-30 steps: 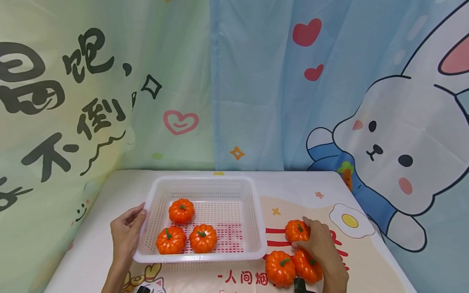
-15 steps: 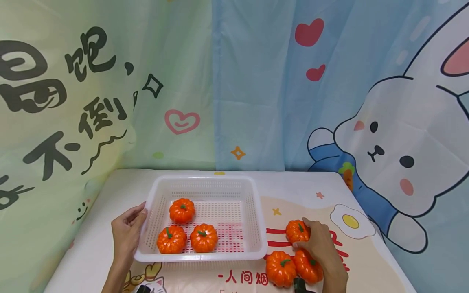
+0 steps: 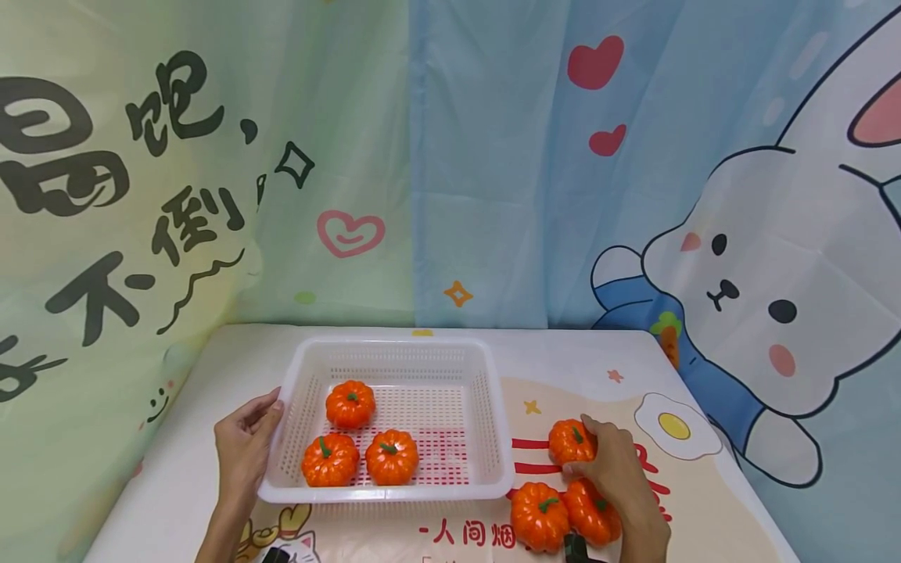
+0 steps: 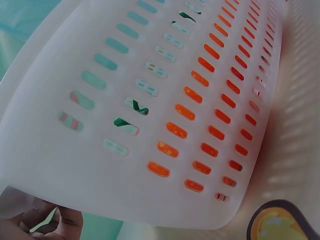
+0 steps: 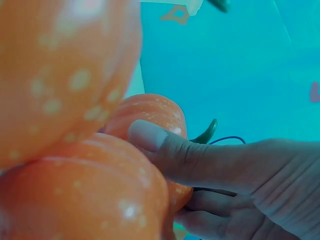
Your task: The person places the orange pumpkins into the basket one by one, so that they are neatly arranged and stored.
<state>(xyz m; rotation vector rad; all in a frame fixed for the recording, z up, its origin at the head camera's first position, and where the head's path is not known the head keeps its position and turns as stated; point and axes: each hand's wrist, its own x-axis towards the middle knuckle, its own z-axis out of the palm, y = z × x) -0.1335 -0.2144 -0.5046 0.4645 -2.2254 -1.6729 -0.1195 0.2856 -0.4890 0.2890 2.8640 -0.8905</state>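
Note:
A white plastic basket (image 3: 479,491) with slotted walls holds 3 small orange pumpkins, among them a rear pumpkin (image 3: 349,405). My left hand (image 3: 245,442) grips the basket's left rim between thumb and fingers; in the left wrist view the curled fingers (image 4: 60,222) show at the rim's corner. To the right of the basket, my right hand (image 3: 611,461) grips an orange pumpkin (image 3: 571,442) with a green stem, its thumb (image 5: 150,137) on the near side in the right wrist view. Two more pumpkins, a left one (image 3: 539,516) and a right one (image 3: 591,512), sit just in front of it.
The printed tablecloth (image 3: 563,367) carries a fried egg picture and red lettering. Behind the table hangs a curtain (image 3: 479,156) with a rabbit print. A dark object (image 3: 576,547) shows at the bottom edge beside the two front pumpkins.
The pumpkin in my right hand has risen very slightly in the last half second. My left hand and the basket hold still.

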